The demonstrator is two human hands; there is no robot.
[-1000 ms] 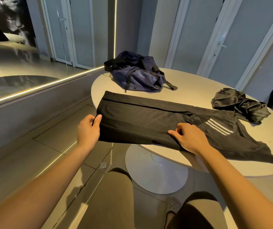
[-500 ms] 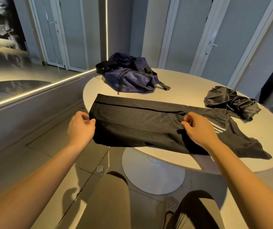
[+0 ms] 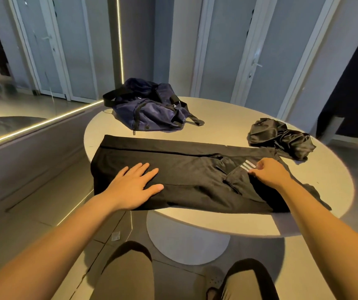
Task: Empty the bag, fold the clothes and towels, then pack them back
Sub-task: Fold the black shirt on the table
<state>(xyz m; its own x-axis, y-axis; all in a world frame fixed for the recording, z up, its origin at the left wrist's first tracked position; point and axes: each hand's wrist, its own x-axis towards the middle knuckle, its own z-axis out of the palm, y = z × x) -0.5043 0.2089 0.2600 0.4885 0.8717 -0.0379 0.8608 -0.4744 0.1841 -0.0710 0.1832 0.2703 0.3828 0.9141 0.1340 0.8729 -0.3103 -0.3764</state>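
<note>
1. Our left hand point(image 3: 133, 187) lies flat with its fingers straight and spread. It presses down on the left end of the black trousers point(image 3: 184, 169), and nothing is gripped.
2. The trousers run lengthwise from under that hand to our right hand, along the near edge of the round white table point(image 3: 227, 126). Their left end hangs past the rim.
3. Beyond the left hand, past the trousers' far edge, the navy bag point(image 3: 149, 109) sits slumped on the table with its black straps loose.
4. Our right hand point(image 3: 271, 173), well apart from the left, has its fingers curled and pinches a fold of the trousers beside the white stripes point(image 3: 247, 165).
5. Beyond the right hand lies a crumpled, shiny black garment point(image 3: 282, 137), just past the trousers.
</note>
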